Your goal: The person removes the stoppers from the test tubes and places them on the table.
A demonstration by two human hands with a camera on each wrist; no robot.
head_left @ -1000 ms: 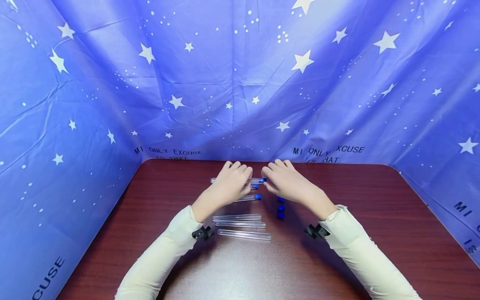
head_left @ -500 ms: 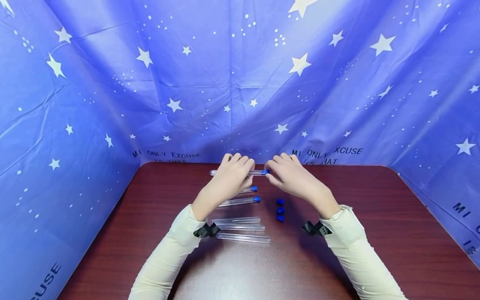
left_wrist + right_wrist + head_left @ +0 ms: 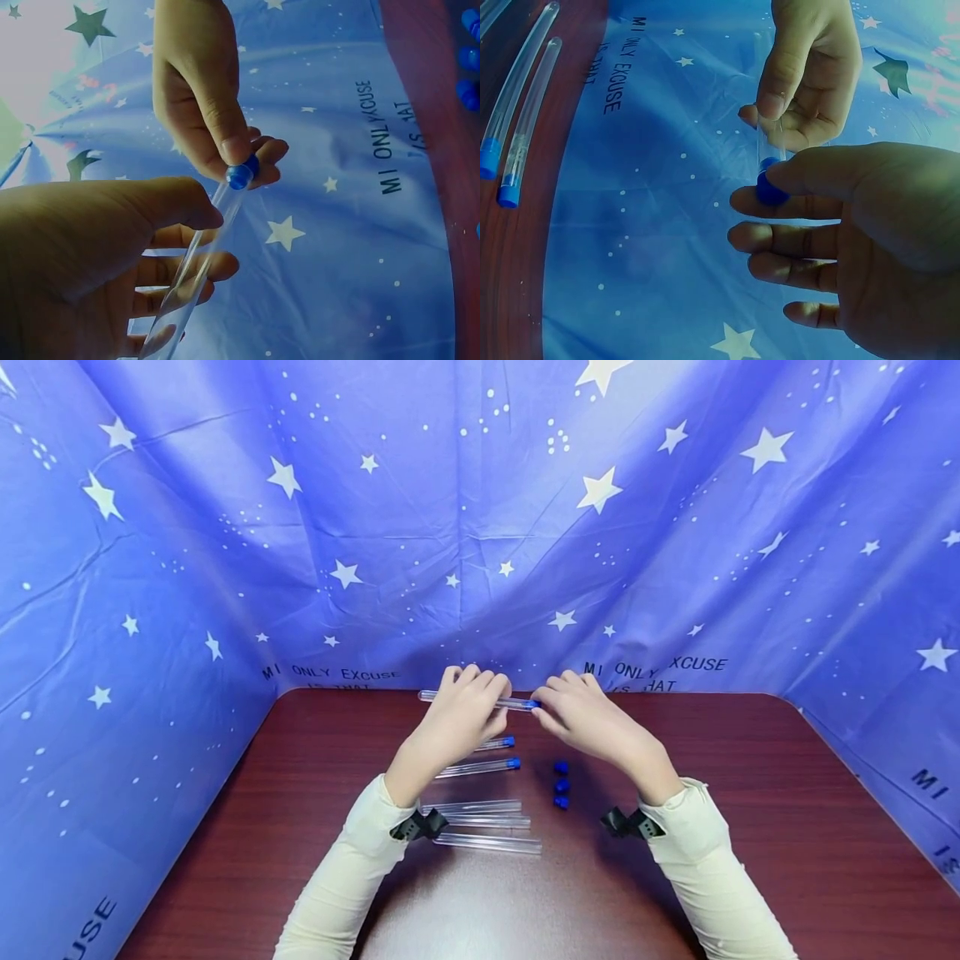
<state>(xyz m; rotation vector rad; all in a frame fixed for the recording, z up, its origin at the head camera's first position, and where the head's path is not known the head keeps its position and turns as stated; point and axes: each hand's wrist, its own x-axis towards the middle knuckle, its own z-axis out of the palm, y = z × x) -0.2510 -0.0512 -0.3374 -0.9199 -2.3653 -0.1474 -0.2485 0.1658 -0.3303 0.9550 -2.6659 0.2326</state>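
Both hands are together over the far edge of the table. My left hand grips a clear test tube along its body, the thumb on one side and the fingers on the other. At the tube's right end sits a blue cap, and my right hand pinches it between thumb and index finger. The other right fingers are spread apart in the right wrist view. In the head view the tube is roughly level, its rounded end sticking out past the left hand.
Two test tubes with blue caps lie near the left hand on the dark red wooden table. Closer in lie several uncapped tubes. Three loose blue caps form a column to their right. A blue star-patterned curtain hangs behind the table.
Both hands have moved up and away toward the far edge with the test tube, which has come away from the capped tubes. The loose caps now show fully.
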